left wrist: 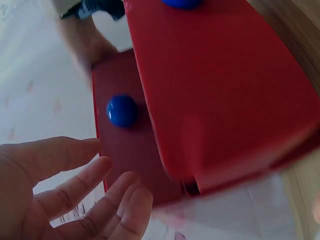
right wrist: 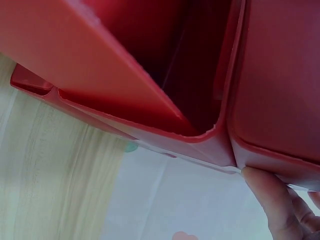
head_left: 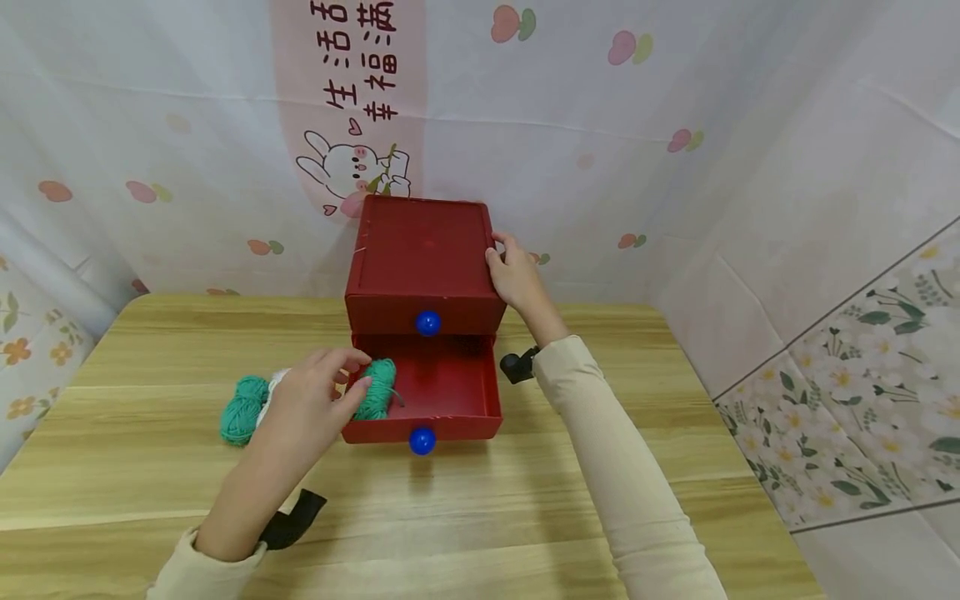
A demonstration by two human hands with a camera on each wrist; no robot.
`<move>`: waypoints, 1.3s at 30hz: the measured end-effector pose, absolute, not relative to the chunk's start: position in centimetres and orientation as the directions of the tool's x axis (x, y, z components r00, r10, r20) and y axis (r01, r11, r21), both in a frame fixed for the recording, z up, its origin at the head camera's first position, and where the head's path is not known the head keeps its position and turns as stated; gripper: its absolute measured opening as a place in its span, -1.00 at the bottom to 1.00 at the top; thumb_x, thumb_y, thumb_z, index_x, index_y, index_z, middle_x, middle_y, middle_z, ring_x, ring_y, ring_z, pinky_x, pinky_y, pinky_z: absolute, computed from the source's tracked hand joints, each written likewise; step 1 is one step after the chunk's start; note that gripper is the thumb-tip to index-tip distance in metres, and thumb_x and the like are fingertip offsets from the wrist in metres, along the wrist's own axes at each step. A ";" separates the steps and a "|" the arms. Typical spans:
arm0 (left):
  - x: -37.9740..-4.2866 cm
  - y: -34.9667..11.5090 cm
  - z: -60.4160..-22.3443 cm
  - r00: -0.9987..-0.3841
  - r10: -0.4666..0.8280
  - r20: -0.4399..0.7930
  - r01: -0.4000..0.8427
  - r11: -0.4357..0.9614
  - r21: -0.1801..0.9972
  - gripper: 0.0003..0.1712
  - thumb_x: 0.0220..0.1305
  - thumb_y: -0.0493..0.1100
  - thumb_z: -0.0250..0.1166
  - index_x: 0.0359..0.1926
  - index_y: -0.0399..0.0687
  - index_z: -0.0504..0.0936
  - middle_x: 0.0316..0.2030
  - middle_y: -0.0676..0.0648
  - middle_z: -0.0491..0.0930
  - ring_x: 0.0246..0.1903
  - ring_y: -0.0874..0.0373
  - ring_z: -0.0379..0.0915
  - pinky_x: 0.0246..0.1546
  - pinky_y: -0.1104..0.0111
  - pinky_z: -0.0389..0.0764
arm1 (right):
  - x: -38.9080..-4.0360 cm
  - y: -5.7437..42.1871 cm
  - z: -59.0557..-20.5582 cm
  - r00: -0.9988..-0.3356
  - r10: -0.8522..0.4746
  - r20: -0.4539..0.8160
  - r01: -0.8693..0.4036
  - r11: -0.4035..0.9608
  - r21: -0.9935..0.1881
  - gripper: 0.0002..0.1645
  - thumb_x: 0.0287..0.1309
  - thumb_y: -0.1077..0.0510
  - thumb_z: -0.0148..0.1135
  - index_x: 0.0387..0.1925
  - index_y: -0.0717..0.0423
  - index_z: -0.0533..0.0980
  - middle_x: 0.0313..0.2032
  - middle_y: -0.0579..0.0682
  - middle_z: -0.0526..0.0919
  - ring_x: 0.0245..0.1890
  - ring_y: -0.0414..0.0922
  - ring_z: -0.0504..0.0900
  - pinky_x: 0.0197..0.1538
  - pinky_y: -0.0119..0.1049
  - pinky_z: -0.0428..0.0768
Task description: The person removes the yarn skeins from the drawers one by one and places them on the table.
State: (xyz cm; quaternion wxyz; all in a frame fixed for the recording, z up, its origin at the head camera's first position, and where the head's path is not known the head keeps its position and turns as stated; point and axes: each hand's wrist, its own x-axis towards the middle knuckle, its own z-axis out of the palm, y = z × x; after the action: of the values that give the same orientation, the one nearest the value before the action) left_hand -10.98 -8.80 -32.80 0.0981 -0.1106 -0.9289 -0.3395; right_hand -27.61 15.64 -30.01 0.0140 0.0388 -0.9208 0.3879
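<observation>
Left hand: thumb and fingers parted, beside green yarn, contact unclear | Right hand: resting against red cabinet, thumb at top edge | Between hands: open lower drawer containing that yarn | Left of left hand: second green skein, white bundle, on tabletop

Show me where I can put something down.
The table is bare in front of the open drawer and right of the right sleeve. The drawer's right half is too. Its left is crowded: green yarn inside, left hand close by, more yarn outside.
</observation>
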 end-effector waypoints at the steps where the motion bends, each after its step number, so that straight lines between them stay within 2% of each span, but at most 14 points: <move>1: -11.1 -8.4 -32.8 -0.955 0.150 0.257 0.279 0.750 0.599 -0.71 0.15 -0.24 0.29 -0.08 -0.16 0.55 -0.20 -0.21 0.56 -0.33 -0.01 0.53 -0.40 0.23 0.62 | -27.6 15.6 -30.0 -0.997 -0.059 0.056 -0.081 0.695 -0.714 -0.43 0.41 0.00 -0.25 0.39 0.02 0.08 0.03 0.18 0.51 -0.04 0.02 0.53 0.02 -0.08 0.50; 4: -11.5 -7.3 -32.9 -0.953 0.190 0.238 0.293 0.779 0.555 -0.67 0.14 -0.23 0.31 -0.06 -0.19 0.53 -0.18 -0.23 0.56 -0.43 0.03 0.50 -0.49 0.29 0.59 | -27.5 15.6 -30.0 -0.997 -0.053 0.052 -0.074 0.693 -0.717 -0.43 0.41 0.00 -0.25 0.39 0.01 0.09 0.03 0.18 0.51 -0.04 0.02 0.52 0.03 -0.08 0.50; 7: -12.0 -6.4 -33.1 -0.953 0.234 0.195 0.300 0.823 0.482 -0.62 0.16 -0.20 0.30 -0.01 -0.24 0.52 -0.14 -0.27 0.54 -0.39 -0.01 0.52 -0.43 0.25 0.62 | -27.6 15.5 -30.0 -0.997 -0.051 0.052 -0.073 0.690 -0.720 -0.43 0.41 0.01 -0.25 0.39 0.01 0.09 0.03 0.18 0.51 -0.04 0.02 0.53 0.02 -0.09 0.50; 10: -12.6 -5.7 -33.4 -0.952 0.270 0.145 0.307 0.853 0.423 -0.59 0.20 -0.18 0.27 0.01 -0.32 0.51 -0.12 -0.29 0.53 -0.23 -0.11 0.55 -0.25 0.15 0.63 | -27.6 15.6 -30.0 -0.997 -0.051 0.051 -0.072 0.688 -0.723 -0.43 0.41 0.01 -0.25 0.39 0.01 0.09 0.03 0.18 0.51 -0.04 0.03 0.53 0.02 -0.09 0.50; 12: -12.8 -5.3 -33.5 -0.949 0.287 0.126 0.314 0.870 0.380 -0.61 0.22 -0.18 0.25 0.00 -0.36 0.51 -0.15 -0.31 0.54 -0.22 -0.14 0.55 -0.24 0.13 0.63 | -27.6 15.6 -30.0 -0.997 -0.052 0.049 -0.072 0.687 -0.724 -0.43 0.41 0.00 -0.25 0.39 0.00 0.08 0.04 0.18 0.51 -0.04 0.02 0.53 0.02 -0.09 0.50; 19: -13.4 -4.6 -34.2 -0.947 0.298 0.121 0.318 0.923 0.218 -0.78 0.15 -0.21 0.30 -0.37 -0.35 0.54 -0.48 -0.22 0.50 -0.51 -0.03 0.48 -0.49 0.22 0.58 | -27.5 15.7 -30.1 -0.998 -0.052 0.039 -0.064 0.686 -0.725 -0.43 0.41 -0.01 -0.26 0.40 -0.02 0.07 0.06 0.17 0.50 -0.03 0.01 0.54 0.03 -0.10 0.50; 22: -13.6 -4.5 -34.5 -0.945 0.301 0.132 0.322 0.925 0.202 -0.78 0.12 -0.21 0.32 -0.45 -0.32 0.54 -0.54 -0.19 0.48 -0.53 -0.01 0.45 -0.52 0.23 0.56 | -27.5 15.7 -30.1 -0.998 -0.053 0.040 -0.065 0.687 -0.724 -0.42 0.41 -0.02 -0.26 0.40 -0.03 0.07 0.06 0.17 0.50 -0.03 0.01 0.54 0.03 -0.10 0.50; 27: -14.1 -4.4 -35.0 -0.940 0.307 0.149 0.332 0.923 0.192 -0.75 0.10 -0.17 0.36 -0.46 -0.31 0.55 -0.55 -0.18 0.49 -0.50 -0.01 0.48 -0.52 0.23 0.56 | -27.6 15.6 -30.1 -0.997 -0.054 0.048 -0.072 0.686 -0.724 -0.43 0.41 -0.01 -0.26 0.39 -0.01 0.08 0.05 0.17 0.50 -0.04 0.02 0.53 0.03 -0.09 0.49; 39: -15.0 -4.1 -35.7 -0.948 0.266 0.177 0.301 0.929 0.215 -0.84 0.11 -0.26 0.33 -0.47 -0.27 0.53 -0.56 -0.15 0.49 -0.53 0.03 0.48 -0.54 0.24 0.60 | -27.5 15.6 -30.0 -0.997 -0.054 0.053 -0.076 0.687 -0.722 -0.43 0.41 0.00 -0.25 0.39 0.01 0.09 0.05 0.18 0.50 -0.03 0.03 0.52 0.03 -0.08 0.49</move>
State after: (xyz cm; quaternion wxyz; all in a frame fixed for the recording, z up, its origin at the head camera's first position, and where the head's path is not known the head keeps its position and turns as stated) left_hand -15.02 -4.10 -35.71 0.0724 -0.1448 -0.9794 -0.1207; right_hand -27.53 15.57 -30.03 0.0140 0.0354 -0.9184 0.3938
